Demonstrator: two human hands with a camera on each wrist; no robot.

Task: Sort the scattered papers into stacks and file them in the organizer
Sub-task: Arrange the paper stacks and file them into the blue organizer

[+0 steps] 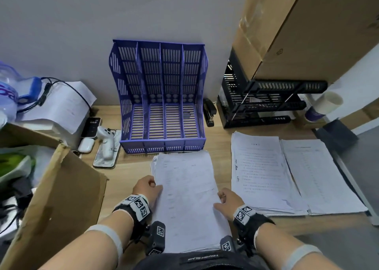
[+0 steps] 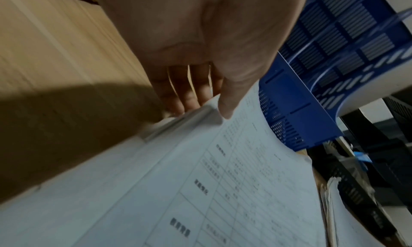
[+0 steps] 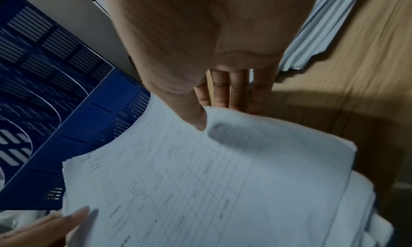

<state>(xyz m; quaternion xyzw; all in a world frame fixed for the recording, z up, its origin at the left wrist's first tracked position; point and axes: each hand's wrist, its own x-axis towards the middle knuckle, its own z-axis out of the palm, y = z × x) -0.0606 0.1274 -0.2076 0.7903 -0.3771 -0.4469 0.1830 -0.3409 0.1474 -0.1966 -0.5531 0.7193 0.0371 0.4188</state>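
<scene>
A thick stack of printed papers (image 1: 186,198) is held in front of me, its far end near the blue slotted organizer (image 1: 162,97). My left hand (image 1: 150,185) grips its left edge, thumb on top and fingers underneath, as the left wrist view shows the stack (image 2: 200,189) and the left hand (image 2: 200,92). My right hand (image 1: 224,201) grips the right edge the same way; the right wrist view shows the stack (image 3: 211,180) under my right hand (image 3: 218,101). The organizer (image 3: 67,110) has several empty upright slots. Two more paper stacks (image 1: 260,173) (image 1: 320,177) lie flat on the desk to the right.
A black stapler (image 1: 209,111) and a black wire tray rack (image 1: 262,101) stand right of the organizer under a big cardboard box (image 1: 297,29). Left: a torn cardboard box (image 1: 59,200), a phone (image 1: 105,159), earbuds case (image 1: 86,145), loose papers (image 1: 61,105). A paper cup (image 1: 322,107) sits far right.
</scene>
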